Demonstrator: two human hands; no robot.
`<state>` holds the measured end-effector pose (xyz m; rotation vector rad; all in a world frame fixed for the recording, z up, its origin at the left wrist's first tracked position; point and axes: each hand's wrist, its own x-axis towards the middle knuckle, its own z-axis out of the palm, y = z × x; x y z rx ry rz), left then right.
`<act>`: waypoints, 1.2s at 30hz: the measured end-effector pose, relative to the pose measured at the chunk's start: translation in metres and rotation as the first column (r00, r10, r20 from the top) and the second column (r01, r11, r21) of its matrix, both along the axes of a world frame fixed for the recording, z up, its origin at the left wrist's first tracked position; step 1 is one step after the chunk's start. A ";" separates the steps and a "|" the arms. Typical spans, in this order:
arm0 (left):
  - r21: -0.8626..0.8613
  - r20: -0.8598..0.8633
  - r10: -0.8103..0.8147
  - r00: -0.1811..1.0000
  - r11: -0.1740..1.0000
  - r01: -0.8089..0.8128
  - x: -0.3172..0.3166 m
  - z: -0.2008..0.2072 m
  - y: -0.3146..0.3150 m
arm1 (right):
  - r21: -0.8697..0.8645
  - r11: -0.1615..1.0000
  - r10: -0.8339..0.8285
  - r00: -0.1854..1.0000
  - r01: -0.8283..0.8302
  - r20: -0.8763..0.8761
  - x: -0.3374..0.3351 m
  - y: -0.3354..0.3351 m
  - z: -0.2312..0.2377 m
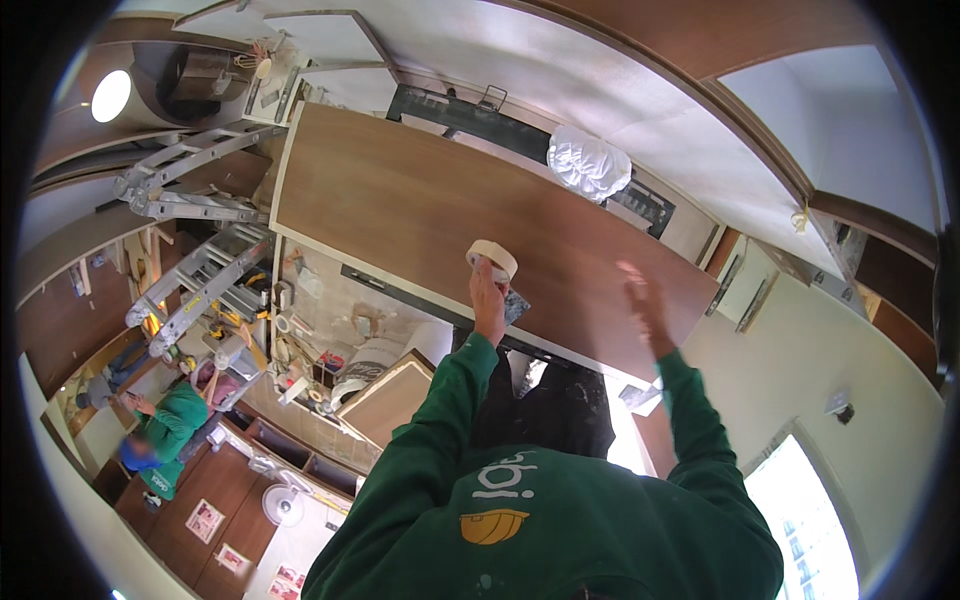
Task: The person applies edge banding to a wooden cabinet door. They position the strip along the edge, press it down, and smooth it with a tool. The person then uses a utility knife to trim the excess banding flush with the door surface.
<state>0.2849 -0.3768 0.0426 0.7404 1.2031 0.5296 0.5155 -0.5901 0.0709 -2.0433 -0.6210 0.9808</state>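
Observation:
A roll of cream masking tape (494,256) is gripped in my left hand (487,303), over the front part of a long brown wooden panel (480,215). A flat grey, blade-like piece (516,306) juts out beside the same hand; its kind is unclear. My right hand (648,312), smeared by motion, hovers over the right part of the panel. Its fingers look stretched out, with nothing seen in them.
A folding aluminium ladder (200,275) stands left of the panel. Behind the panel lies a crumpled white bundle (588,163). Tools, a white bucket (370,365) and a framed board (387,402) crowd the floor. A co-worker in green (172,425) sits at lower left.

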 end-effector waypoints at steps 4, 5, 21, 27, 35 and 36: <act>0.076 -0.001 -0.067 0.998 0.995 0.066 0.028 0.023 0.035 | 0.256 0.962 0.133 0.981 -0.093 -0.141 -0.061 0.136 0.070; 0.093 0.009 -0.047 0.999 0.995 0.046 0.035 0.029 0.046 | 0.266 0.961 0.115 0.982 -0.072 -0.150 -0.069 0.156 0.068; 0.609 -0.366 -0.041 0.930 0.745 0.273 -0.026 0.004 0.246 | 0.243 0.962 0.163 0.973 -0.121 -0.163 -0.070 0.331 0.087; 0.602 -0.791 0.330 0.514 0.276 0.749 -0.033 -0.043 0.402 | 0.210 0.974 0.110 0.987 -0.082 -0.122 -0.073 0.345 0.085; 0.350 -0.917 0.338 0.212 0.428 0.833 -0.017 -0.046 0.504 | 0.172 0.985 0.057 0.983 -0.027 -0.175 -0.078 0.342 0.081; 0.353 -0.911 0.358 0.206 0.415 0.838 -0.019 -0.047 0.504 | 0.177 0.984 0.063 0.984 -0.033 -0.165 -0.076 0.344 0.083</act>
